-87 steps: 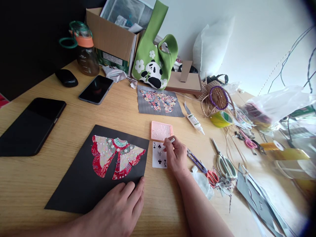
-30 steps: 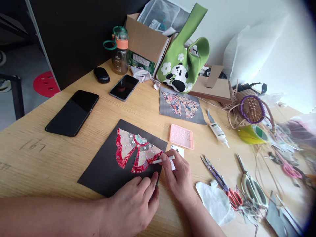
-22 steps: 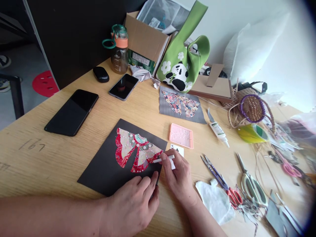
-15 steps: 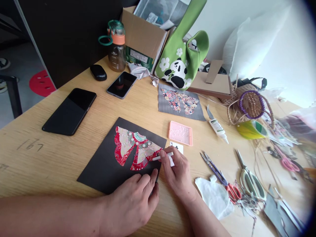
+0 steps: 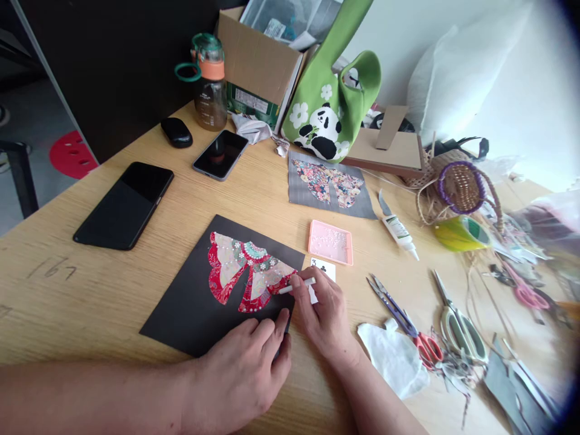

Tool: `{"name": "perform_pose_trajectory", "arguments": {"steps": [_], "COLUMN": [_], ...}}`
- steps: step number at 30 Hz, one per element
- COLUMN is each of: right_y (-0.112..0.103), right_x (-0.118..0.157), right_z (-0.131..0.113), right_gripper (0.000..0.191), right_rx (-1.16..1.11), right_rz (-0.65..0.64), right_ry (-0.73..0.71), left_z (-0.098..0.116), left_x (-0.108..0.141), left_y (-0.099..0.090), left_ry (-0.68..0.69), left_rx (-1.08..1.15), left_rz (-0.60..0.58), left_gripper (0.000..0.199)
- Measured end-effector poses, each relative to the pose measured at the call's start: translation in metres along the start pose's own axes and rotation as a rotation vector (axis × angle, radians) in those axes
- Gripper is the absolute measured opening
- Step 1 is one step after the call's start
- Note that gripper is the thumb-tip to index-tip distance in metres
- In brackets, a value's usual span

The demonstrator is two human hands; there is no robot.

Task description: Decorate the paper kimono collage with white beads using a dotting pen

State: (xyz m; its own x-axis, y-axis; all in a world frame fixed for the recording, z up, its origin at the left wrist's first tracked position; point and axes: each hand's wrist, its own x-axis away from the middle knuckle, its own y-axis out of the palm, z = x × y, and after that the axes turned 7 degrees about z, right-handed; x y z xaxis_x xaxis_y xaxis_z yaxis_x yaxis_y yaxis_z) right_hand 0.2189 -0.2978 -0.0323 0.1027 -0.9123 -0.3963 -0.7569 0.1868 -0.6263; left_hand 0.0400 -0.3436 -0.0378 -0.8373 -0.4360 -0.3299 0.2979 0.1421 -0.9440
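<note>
Lying past the table's L edge, a red disc w/ holes (image 5: 72, 154) is seen. On the table (image 5: 40, 302), a blk tablet (image 5: 124, 205) is set, w/ a blk mouse (image 5: 176, 133), a bottle w/ orange collar (image 5: 211, 99) & a phone (image 5: 220, 155) placed farther back. Nearer, a blk card (image 5: 179, 311) is laid flat, & on it a red/cream motif (image 5: 256, 261), trimmed w/ beads, is carried. The card's near R part is covered by the L hand (image 5: 251, 359), palm down, fingers half-curled; whether the edge is pinched or only pressed can't be told. At the back, a cardboard box (image 5: 258, 54) is stood.

A white stick (image 5: 296, 286) is pinched btwn thumb & fingers of the R hand (image 5: 324, 308), its tip pointed at the motif's lower R red border; contact can't be made out. A playing card (image 5: 323, 267) (3 of clubs) is partly hidden by that hand. Just behind, a pink tray w/ tiny beads (image 5: 330, 243) is placed; beyond it, a grey sheet w/ floral shape (image 5: 328, 184) & a green panda bag (image 5: 326, 121).

Farther R, a white pouch (image 5: 394, 362), a squeeze bottle (image 5: 399, 234), purple/red scissors (image 5: 399, 313), green-handled scissors (image 5: 462, 332), yellow tape (image 5: 457, 234) & a purple-rimmed basket (image 5: 462, 187) are spread about; pink scissors (image 5: 530, 296) are blurred.
</note>
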Motion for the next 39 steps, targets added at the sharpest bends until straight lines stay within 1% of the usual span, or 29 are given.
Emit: {"name": "perform_pose_trajectory", "arguments": {"steps": [16, 20, 23, 25, 29, 32, 35, 37, 39], "right_y": [0.000, -0.003, -0.004, -0.005, -0.012, -0.024, -0.038, -0.047, -0.052], "right_x": [0.000, -0.001, -0.001, 0.000, -0.002, -0.010, -0.020, -0.025, -0.029], "right_z": [-0.001, -0.001, -0.001, 0.000, 0.000, -0.003, -0.004, -0.001, 0.005], "right_gripper": [0.018, 0.018, 0.020, 0.022, 0.022, 0.025, 0.029, 0.030, 0.032], "right_rx": [-0.007, -0.008, 0.005, 0.012, 0.013, -0.014, -0.024, -0.020, -0.010], "right_rz": [0.004, 0.064, 0.126, 0.141, 0.172, 0.215, 0.228, 0.253, 0.309], "right_ry": [0.001, 0.005, 0.009, 0.020, 0.098, 0.206, 0.302, 0.335, 0.339], "left_z": [0.000, 0.001, 0.001, 0.001, 0.001, 0.002, 0.002, 0.002, 0.002], "left_x": [0.000, 0.001, 0.001, 0.001, 0.000, 0.002, 0.003, 0.004, 0.005], "left_y": [-0.001, -0.002, -0.003, -0.003, -0.002, -0.001, 0.000, 0.000, 0.001], "left_ry": [0.001, -0.005, -0.013, -0.013, -0.012, -0.011, -0.009, -0.010, -0.012], "left_rx": [0.001, 0.001, -0.005, -0.003, -0.003, -0.010, -0.018, -0.023, -0.029], "left_rz": [-0.019, -0.007, -0.019, -0.026, -0.029, -0.034, -0.025, -0.015, 0.008], "left_gripper": [0.035, 0.035, 0.037, 0.037, 0.037, 0.042, 0.046, 0.046, 0.043]}}
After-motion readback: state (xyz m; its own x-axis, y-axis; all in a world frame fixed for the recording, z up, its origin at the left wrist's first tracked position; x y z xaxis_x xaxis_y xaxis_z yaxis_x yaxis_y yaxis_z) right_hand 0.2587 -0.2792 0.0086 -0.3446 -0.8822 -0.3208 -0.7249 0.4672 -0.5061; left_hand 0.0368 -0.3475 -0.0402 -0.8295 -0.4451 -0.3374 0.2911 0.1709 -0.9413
